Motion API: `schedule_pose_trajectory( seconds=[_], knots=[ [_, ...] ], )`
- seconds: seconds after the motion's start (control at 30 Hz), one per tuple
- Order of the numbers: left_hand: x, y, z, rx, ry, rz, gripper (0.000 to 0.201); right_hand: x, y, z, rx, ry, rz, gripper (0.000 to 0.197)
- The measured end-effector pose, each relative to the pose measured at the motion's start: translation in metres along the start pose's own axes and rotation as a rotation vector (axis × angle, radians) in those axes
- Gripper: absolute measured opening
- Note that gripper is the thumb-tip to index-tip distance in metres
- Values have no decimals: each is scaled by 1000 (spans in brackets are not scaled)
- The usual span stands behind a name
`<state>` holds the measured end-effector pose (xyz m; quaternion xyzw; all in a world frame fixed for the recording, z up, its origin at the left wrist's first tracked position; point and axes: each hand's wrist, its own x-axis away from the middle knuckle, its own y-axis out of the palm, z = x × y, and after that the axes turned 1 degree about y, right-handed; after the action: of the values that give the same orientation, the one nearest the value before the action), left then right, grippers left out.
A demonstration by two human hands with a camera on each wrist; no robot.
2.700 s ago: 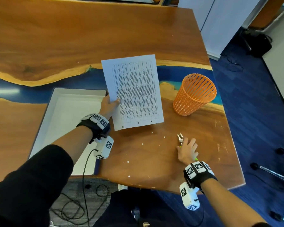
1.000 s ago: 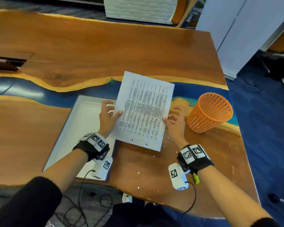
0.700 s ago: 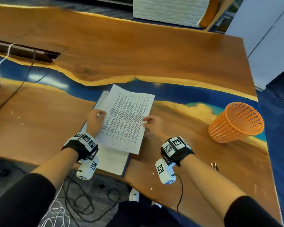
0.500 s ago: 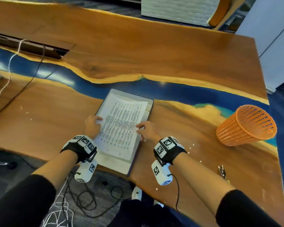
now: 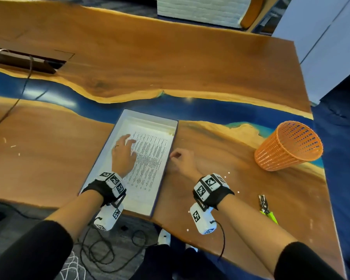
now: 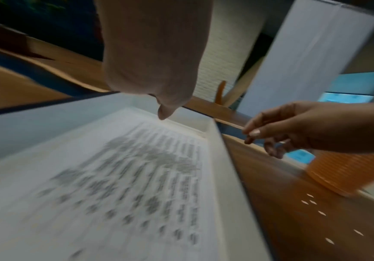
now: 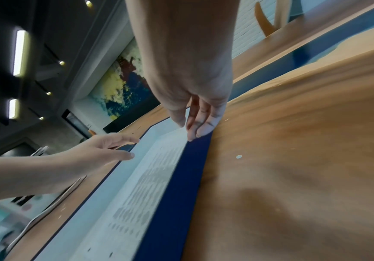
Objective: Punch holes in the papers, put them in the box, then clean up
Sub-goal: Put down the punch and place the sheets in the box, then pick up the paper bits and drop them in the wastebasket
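Note:
The printed paper [image 5: 150,160] lies flat inside the shallow box [image 5: 101,158], which is white inside and blue outside; the paper [image 6: 125,176] and the paper [image 7: 145,187] fill much of both wrist views. My left hand [image 5: 127,141] is over the sheet's left side with straight, spread fingers and holds nothing. My right hand [image 5: 175,156] is at the box's right wall [image 7: 181,176], its loosely bent fingers [image 7: 198,129] at the rim and empty. The hole punch [image 5: 266,208], with a green handle, lies on the table near the front right edge.
An orange mesh basket [image 5: 287,147] stands on the table at the right. Several white paper dots [image 5: 228,173] are scattered on the wood right of the box, also paper dots [image 7: 239,156]. A cable slot [image 5: 26,61] is at the far left.
The sheet, held by both hands above the box, now lies in the box. Both hands have let go of it; the left hand has spread over it, the right has moved to the rim.

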<state>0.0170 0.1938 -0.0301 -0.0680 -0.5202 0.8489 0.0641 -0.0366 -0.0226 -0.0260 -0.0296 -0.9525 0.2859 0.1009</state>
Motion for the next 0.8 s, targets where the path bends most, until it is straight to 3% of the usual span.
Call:
schedule_pose_trajectory(
  seconds=[0.17,0.3,0.53,0.8],
  knots=[
    [-9,32,82,19,398,-85,38,17,-54,55,48,176,171,12],
    [7,71,143,-62,581,-402,61,51,-95,111,101,344,287,11],
    [32,125,178,-236,483,-694,89,105,-122,179,148,478,399,14],
    [34,138,179,-338,449,-690,99,119,-121,191,98,413,316,17]
  ],
)
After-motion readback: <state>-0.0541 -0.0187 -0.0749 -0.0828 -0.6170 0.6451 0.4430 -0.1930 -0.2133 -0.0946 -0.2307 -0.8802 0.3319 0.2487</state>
